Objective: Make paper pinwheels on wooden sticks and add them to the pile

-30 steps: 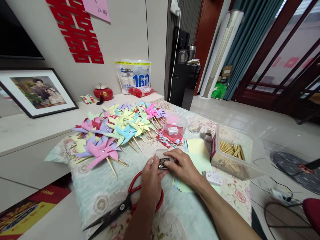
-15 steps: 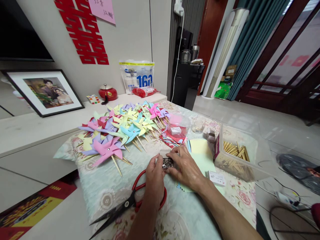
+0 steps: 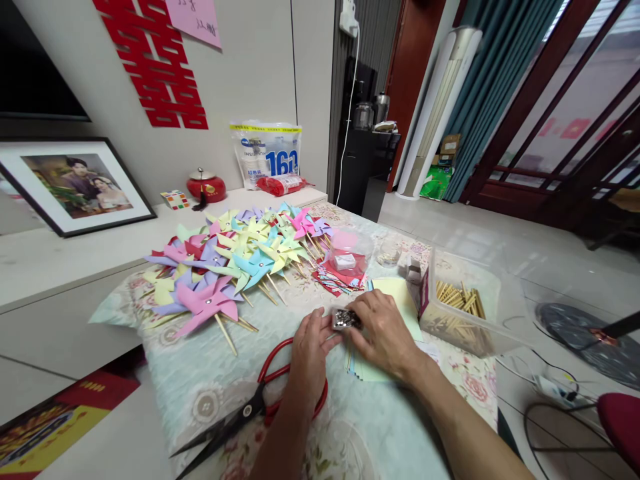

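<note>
Gripping a small box (image 3: 342,328) of metal bits (image 3: 344,317)

From where I stand, the box sits just below the frame's centre, at the fingertips of the right hand (image 3: 383,327), curled round its right end. The left hand (image 3: 310,343), half open, lies just left; whether it touches, I can't tell. Scissors (image 3: 247,411) lie lower left.

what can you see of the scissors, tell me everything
The scissors have red loop handles, dark metallic-looking blades and a round pivot. They lie on the floral tablecloth, blades slightly apart and pointing to the picture's lower left. The left forearm crosses over the handles, partly hiding them; whether it touches them is unclear.
</note>
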### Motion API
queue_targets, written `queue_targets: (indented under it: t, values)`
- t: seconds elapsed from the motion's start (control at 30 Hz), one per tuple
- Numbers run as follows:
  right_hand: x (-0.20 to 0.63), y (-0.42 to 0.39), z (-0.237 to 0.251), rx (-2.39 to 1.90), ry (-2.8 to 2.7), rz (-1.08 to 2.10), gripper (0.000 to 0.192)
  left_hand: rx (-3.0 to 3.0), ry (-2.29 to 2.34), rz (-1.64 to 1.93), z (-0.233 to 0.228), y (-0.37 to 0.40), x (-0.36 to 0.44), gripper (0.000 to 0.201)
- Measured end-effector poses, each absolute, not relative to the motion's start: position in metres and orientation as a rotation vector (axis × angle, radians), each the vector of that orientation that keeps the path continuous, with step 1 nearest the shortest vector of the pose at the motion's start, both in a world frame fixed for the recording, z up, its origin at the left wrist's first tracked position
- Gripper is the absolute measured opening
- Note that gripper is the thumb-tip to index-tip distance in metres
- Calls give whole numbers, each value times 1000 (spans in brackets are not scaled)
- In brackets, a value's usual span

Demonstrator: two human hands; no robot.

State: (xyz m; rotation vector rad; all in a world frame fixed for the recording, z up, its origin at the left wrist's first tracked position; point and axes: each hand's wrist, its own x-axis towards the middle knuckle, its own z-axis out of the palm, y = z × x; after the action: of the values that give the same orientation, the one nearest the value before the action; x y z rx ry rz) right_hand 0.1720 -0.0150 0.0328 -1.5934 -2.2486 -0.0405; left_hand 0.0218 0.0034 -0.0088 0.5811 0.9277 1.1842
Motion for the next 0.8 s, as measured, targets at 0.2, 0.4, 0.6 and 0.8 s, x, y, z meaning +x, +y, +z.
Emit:
queue_targets:
  t: [0.2,0.4,0.6,0.8]
  values:
    - [220,-24,30,-1716,-2235,-117,24,566,1007,1171,-7,5,24,34]
    - [227,-31,23,-1834,-2382,-98,23,590,998,1175,-11,5,24,35]
    - [225,-35,45,-1815,-2381,-99,26,582,1015,1162,-9,7,25,31]
    - [233,-31,108,-1822,-2232,-300,23,577,1001,1160,-12,7,25,34]
